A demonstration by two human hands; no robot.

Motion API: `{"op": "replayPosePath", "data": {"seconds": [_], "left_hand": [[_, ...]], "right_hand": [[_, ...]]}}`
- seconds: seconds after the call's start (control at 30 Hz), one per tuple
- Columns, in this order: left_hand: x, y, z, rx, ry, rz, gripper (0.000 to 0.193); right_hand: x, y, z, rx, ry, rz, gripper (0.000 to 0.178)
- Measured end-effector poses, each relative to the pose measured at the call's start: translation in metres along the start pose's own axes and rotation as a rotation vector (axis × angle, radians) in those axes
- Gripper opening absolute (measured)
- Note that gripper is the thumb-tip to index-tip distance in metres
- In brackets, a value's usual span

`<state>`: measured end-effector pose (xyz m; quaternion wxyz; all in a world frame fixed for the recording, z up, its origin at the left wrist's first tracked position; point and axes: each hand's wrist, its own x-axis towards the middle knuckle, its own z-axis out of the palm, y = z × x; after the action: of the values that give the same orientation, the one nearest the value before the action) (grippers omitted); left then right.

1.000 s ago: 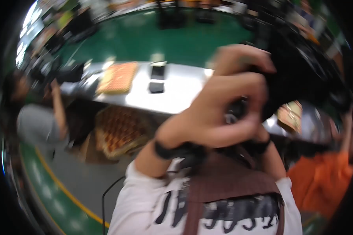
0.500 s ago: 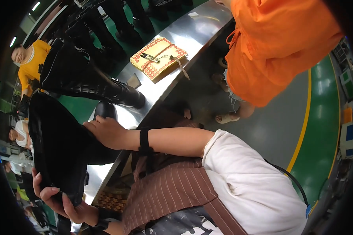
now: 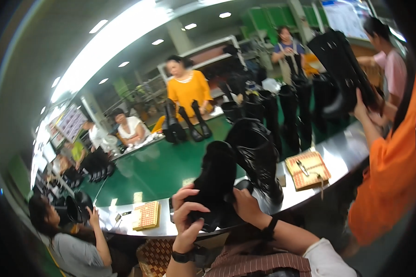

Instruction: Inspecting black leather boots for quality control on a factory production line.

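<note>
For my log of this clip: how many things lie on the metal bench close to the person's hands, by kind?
Black boots: 2, one held by the left hand and right hand, one standing
Woven mats: 2
Total: 4

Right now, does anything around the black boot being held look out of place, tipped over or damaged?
Nothing stands out. The left hand and right hand grip a black boot above the steel table. A second black boot stands upright beside it, and the woven mat lies flat. The picture is too blurred to judge fine damage.
</note>
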<state>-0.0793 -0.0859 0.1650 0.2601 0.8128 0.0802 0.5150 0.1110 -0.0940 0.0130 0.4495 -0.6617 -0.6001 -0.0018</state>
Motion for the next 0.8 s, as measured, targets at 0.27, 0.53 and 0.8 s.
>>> {"op": "replayPosePath", "data": {"seconds": [0.27, 0.53, 0.8], "left_hand": [[-0.004, -0.001, -0.017, -0.046, -0.104, 0.01, 0.031], [-0.002, -0.003, -0.015, -0.07, -0.069, 0.044, 0.032], [0.003, -0.012, -0.022, -0.097, 0.022, -0.008, 0.04]], "right_hand": [[0.001, -0.004, 0.003, -0.046, 0.018, -0.069, 0.047], [0.005, -0.001, 0.004, -0.072, -0.013, 0.0, 0.032], [0.011, 0.007, 0.011, -0.082, -0.025, 0.007, 0.04]]}}
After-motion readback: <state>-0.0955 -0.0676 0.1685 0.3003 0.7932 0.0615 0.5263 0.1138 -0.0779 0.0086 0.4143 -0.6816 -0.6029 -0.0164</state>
